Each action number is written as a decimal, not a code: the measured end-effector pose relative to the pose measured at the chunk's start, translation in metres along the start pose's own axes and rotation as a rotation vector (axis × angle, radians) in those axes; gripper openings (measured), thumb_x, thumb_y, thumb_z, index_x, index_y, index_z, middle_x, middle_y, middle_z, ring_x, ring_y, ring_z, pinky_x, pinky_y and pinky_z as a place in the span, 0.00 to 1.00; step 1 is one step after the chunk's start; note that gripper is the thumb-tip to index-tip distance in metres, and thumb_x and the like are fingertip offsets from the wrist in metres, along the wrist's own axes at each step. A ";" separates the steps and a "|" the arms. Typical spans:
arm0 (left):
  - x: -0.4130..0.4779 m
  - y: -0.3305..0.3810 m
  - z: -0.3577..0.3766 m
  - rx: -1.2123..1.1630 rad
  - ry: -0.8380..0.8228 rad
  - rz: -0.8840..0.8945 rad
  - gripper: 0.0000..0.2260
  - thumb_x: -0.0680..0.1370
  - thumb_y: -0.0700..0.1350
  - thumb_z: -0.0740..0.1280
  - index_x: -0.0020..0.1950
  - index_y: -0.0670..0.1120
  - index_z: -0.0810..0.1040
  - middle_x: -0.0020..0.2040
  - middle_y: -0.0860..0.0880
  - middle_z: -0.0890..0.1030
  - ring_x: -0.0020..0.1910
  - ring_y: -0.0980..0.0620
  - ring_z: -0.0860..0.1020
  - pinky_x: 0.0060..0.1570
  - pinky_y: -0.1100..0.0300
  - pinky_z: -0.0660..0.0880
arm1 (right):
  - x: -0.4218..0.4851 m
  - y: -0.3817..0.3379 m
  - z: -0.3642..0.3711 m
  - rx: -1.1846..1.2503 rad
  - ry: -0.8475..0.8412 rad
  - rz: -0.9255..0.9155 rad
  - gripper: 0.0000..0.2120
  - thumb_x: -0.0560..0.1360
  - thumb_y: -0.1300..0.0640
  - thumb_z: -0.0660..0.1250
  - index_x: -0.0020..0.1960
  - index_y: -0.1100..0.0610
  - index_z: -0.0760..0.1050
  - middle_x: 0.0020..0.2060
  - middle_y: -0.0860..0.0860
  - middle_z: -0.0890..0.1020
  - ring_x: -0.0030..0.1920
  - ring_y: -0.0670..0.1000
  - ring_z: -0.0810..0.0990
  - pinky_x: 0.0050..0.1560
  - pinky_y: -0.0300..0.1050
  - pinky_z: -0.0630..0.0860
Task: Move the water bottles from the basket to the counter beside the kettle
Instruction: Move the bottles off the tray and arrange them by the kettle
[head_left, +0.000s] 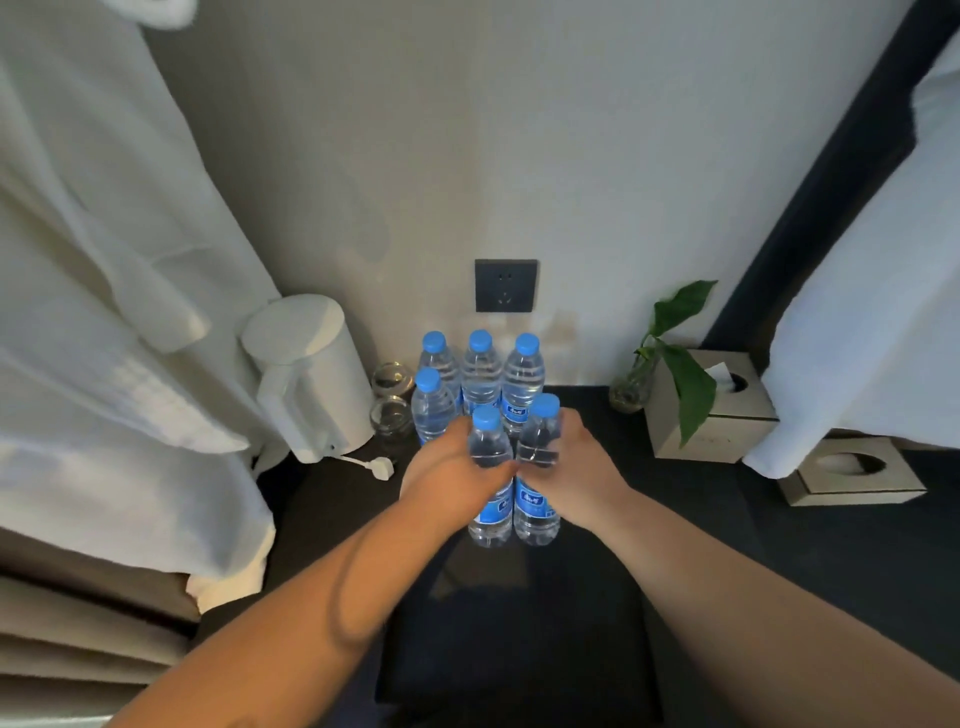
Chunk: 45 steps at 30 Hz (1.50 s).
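Bottles: I count six, all clear plastic with blue caps and blue labels. Four back bottles (480, 374) stand clustered at the far edge of the bench (675, 519), against the wall and just beside the kettle (311, 384).
Held pair: the left bottle (491, 447) and right bottle (540, 436) are upright, touching each other, just in front of that cluster. I cannot tell whether their bases rest on the bench.
Fingers: the left hand (447, 467) has its fingers curled round the left bottle's shoulder. The right hand (576, 457) grips the right bottle the same way.
Handling: they look full, so I judge them fairly heavy. The thin walls should give under a squeeze and the smooth plastic may slip, so I would hold at the ribbed shoulder above the label.
Basket: one dark basket (519, 649) toward the near edge. Its inside is dim, and I see no bottle in it.
Others: one kettle, two glass jars (392, 382), two tissue boxes (711, 410), one plant (680, 364).
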<state>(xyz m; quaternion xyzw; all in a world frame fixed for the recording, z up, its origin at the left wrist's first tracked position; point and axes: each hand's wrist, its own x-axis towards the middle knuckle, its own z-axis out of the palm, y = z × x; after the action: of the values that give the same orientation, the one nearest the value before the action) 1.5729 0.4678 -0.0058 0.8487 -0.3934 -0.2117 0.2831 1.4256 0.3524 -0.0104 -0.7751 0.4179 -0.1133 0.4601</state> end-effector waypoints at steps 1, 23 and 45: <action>0.003 0.002 -0.002 0.003 -0.003 -0.004 0.29 0.66 0.69 0.70 0.64 0.61 0.71 0.56 0.58 0.83 0.55 0.51 0.82 0.52 0.52 0.80 | 0.002 -0.004 -0.001 0.009 0.023 -0.006 0.30 0.70 0.44 0.81 0.63 0.42 0.66 0.52 0.41 0.82 0.50 0.40 0.83 0.43 0.38 0.75; 0.043 0.005 0.017 0.132 0.108 -0.044 0.30 0.74 0.61 0.75 0.69 0.50 0.70 0.61 0.48 0.82 0.60 0.45 0.82 0.54 0.50 0.78 | 0.043 -0.001 0.008 -0.058 0.028 -0.079 0.20 0.77 0.48 0.75 0.62 0.40 0.68 0.51 0.39 0.79 0.49 0.41 0.81 0.43 0.37 0.75; 0.053 0.009 0.009 0.152 0.106 0.008 0.22 0.80 0.51 0.71 0.72 0.50 0.70 0.61 0.48 0.81 0.58 0.45 0.82 0.56 0.48 0.81 | 0.059 0.009 0.014 -0.095 0.037 0.080 0.26 0.77 0.53 0.73 0.71 0.50 0.69 0.52 0.45 0.82 0.48 0.45 0.82 0.42 0.43 0.78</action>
<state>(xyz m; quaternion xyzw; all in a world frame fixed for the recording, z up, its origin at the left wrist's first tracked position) 1.5950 0.4183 -0.0138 0.8762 -0.3962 -0.1351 0.2389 1.4655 0.3145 -0.0379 -0.7764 0.4621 -0.0891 0.4192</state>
